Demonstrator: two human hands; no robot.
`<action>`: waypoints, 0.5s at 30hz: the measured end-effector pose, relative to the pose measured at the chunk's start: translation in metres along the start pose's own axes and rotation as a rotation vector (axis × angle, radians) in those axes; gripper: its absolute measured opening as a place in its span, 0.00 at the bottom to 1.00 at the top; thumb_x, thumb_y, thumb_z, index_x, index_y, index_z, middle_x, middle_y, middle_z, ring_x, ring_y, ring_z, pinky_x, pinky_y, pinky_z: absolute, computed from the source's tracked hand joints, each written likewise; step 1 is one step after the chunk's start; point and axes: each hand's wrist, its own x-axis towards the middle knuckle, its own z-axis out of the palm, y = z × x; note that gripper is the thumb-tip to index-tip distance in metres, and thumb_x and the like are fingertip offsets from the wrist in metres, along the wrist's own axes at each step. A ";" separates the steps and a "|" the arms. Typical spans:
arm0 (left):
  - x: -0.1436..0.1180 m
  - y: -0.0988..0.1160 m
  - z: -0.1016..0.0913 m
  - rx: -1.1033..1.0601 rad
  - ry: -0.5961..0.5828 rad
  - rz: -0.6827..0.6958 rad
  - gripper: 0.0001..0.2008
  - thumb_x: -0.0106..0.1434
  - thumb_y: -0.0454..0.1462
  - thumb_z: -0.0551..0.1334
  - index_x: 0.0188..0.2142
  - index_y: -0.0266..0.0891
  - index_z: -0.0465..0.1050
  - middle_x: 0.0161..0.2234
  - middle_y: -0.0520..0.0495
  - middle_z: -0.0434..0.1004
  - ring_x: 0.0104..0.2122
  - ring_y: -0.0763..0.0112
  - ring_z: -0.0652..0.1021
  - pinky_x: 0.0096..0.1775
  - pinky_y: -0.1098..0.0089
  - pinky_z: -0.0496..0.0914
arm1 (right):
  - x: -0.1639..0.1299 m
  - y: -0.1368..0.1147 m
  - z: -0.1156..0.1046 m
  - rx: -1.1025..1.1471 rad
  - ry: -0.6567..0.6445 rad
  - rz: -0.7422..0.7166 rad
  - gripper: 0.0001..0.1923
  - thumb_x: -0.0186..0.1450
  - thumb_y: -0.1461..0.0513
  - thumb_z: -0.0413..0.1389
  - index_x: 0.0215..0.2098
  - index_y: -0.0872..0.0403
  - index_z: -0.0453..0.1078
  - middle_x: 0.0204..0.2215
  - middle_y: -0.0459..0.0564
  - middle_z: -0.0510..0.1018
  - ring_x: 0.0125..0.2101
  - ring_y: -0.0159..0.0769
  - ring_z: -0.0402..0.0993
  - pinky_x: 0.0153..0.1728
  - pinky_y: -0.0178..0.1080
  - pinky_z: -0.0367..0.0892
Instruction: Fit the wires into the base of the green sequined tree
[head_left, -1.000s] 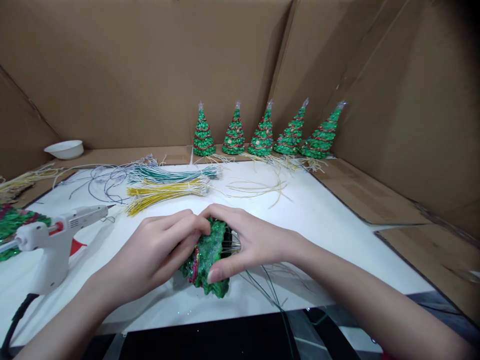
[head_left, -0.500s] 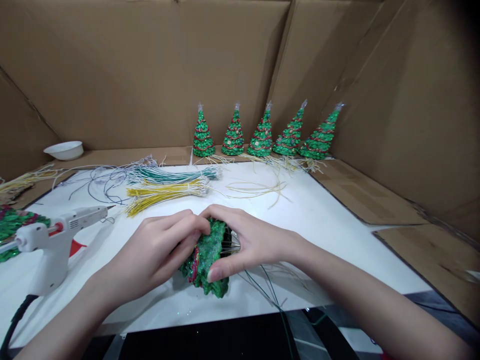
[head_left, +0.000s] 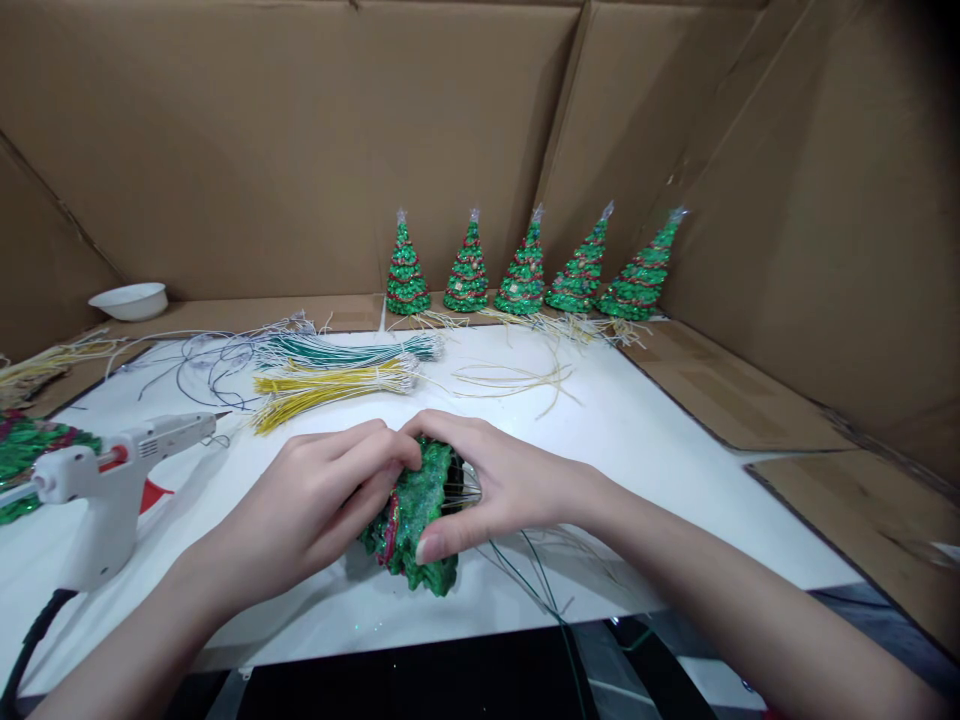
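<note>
A glittery green Christmas tree ornament [head_left: 421, 510] with a red garland lies on its side between my hands, its open base turned to the right. My left hand [head_left: 326, 490] is closed on the tree's left part, fingers bent over it; the tip is hidden there. Around the base edge curls my right hand [head_left: 487, 480], thumb in front and fingers behind. Thin wires [head_left: 463, 490] come out of the hollow base by the right palm. Green and pale wires [head_left: 540, 580] trail from below the right hand over the table's front edge.
Bundles of yellow wires [head_left: 334, 388] and green wires [head_left: 349, 348] lie beyond my hands. A white glue gun [head_left: 112, 490] stands at left, near another green tree [head_left: 37, 450]. Several finished trees [head_left: 523, 270] line the cardboard wall [head_left: 300, 150]. A white bowl [head_left: 131, 302] sits back left.
</note>
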 end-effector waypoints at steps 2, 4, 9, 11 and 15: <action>0.000 0.000 0.000 -0.003 -0.005 -0.002 0.09 0.70 0.30 0.50 0.43 0.42 0.65 0.32 0.53 0.71 0.27 0.76 0.70 0.31 0.76 0.63 | 0.000 0.000 0.000 -0.005 0.002 -0.003 0.30 0.50 0.47 0.69 0.45 0.50 0.68 0.42 0.46 0.74 0.42 0.42 0.70 0.41 0.38 0.65; 0.000 -0.001 0.000 -0.006 0.004 0.001 0.09 0.70 0.30 0.50 0.43 0.42 0.65 0.32 0.54 0.71 0.27 0.76 0.70 0.31 0.77 0.63 | 0.000 0.000 0.000 -0.006 0.003 -0.006 0.30 0.50 0.46 0.69 0.45 0.50 0.68 0.42 0.46 0.74 0.42 0.42 0.70 0.41 0.38 0.65; -0.001 -0.001 0.001 -0.012 -0.001 0.003 0.08 0.70 0.30 0.50 0.43 0.41 0.65 0.32 0.54 0.70 0.27 0.76 0.69 0.31 0.77 0.62 | 0.000 0.001 0.000 -0.002 0.003 -0.013 0.30 0.51 0.47 0.69 0.46 0.50 0.68 0.42 0.46 0.74 0.42 0.41 0.70 0.40 0.38 0.65; 0.000 -0.001 0.000 -0.012 0.001 0.000 0.08 0.70 0.30 0.50 0.43 0.41 0.65 0.32 0.54 0.70 0.27 0.76 0.69 0.31 0.77 0.63 | 0.000 0.001 0.000 0.001 0.002 -0.015 0.30 0.51 0.48 0.69 0.46 0.50 0.68 0.42 0.46 0.74 0.42 0.41 0.70 0.40 0.38 0.65; 0.000 0.000 -0.001 -0.010 -0.002 -0.001 0.09 0.70 0.30 0.50 0.43 0.41 0.65 0.32 0.54 0.70 0.27 0.76 0.69 0.31 0.77 0.63 | -0.001 0.001 0.000 0.005 0.002 -0.012 0.30 0.50 0.48 0.69 0.46 0.50 0.68 0.42 0.46 0.74 0.42 0.41 0.70 0.40 0.38 0.65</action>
